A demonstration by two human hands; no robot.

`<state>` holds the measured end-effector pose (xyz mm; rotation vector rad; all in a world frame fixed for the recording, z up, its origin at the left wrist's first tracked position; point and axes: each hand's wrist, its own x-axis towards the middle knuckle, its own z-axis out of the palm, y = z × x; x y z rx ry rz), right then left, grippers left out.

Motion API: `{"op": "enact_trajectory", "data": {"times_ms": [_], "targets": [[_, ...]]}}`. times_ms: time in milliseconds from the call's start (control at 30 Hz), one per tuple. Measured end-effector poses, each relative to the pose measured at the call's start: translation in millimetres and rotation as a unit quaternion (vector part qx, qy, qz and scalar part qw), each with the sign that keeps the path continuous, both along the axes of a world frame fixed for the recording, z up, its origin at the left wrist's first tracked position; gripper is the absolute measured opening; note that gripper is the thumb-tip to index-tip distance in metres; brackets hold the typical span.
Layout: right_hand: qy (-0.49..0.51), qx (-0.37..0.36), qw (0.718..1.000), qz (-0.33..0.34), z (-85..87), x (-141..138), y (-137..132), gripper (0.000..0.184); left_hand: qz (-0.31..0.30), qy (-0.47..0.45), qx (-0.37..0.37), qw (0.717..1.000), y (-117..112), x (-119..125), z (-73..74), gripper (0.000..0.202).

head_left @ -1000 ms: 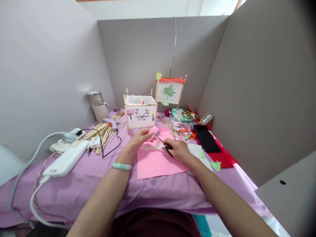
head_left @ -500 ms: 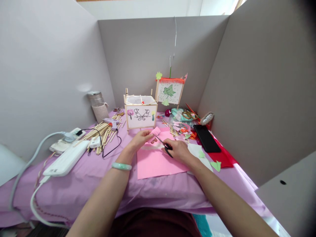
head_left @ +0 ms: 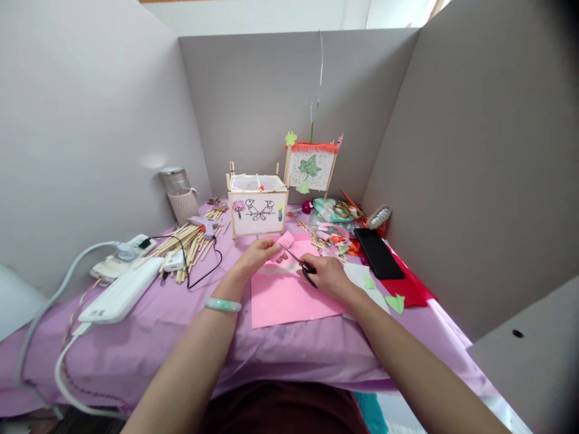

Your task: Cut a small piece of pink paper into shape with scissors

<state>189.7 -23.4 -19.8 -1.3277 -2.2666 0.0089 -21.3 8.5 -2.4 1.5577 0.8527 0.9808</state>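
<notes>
My left hand (head_left: 262, 254) pinches a small folded piece of pink paper (head_left: 286, 240) above the table. Black-handled scissors (head_left: 309, 269) are in my right hand (head_left: 329, 274), their blades reaching left to the edge of that piece. Beneath both hands lies a large pink sheet (head_left: 289, 301), with white paper (head_left: 357, 274) beside it on the right. Behind my hands stands a stick-framed box lantern (head_left: 259, 211) with two birds drawn on its front panel. A second lantern (head_left: 312, 169) with a green leaf picture hangs farther back.
Wooden sticks (head_left: 194, 244), a glue gun (head_left: 205, 225), a bottle (head_left: 180, 196) and a white power strip (head_left: 122, 289) with cords occupy the left. Toward the right are a black phone (head_left: 379, 253), red cloth (head_left: 407, 289), green paper scraps (head_left: 396, 303) and craft bits. Grey panels (head_left: 298, 84) surround the table.
</notes>
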Motion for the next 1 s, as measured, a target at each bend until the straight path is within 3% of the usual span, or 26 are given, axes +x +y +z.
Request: {"op": "enact_trajectory", "data": {"times_ms": [367,667,1000], "targets": [[0.010,-0.012,1.000,0.003,2.5,-0.1,-0.8,0.016,-0.008,-0.010,0.007,1.000,1.7,-1.1,-1.0,0.031],[0.015,-0.031,0.999,0.003,1.8,0.3,-1.3,0.018,0.057,-0.090,-0.035,0.994,0.4,-0.7,2.3,0.028],[0.018,-0.022,1.000,0.012,0.6,0.0,-1.2,0.017,0.030,-0.072,-0.020,0.997,1.4,-0.3,1.3,0.028]]}}
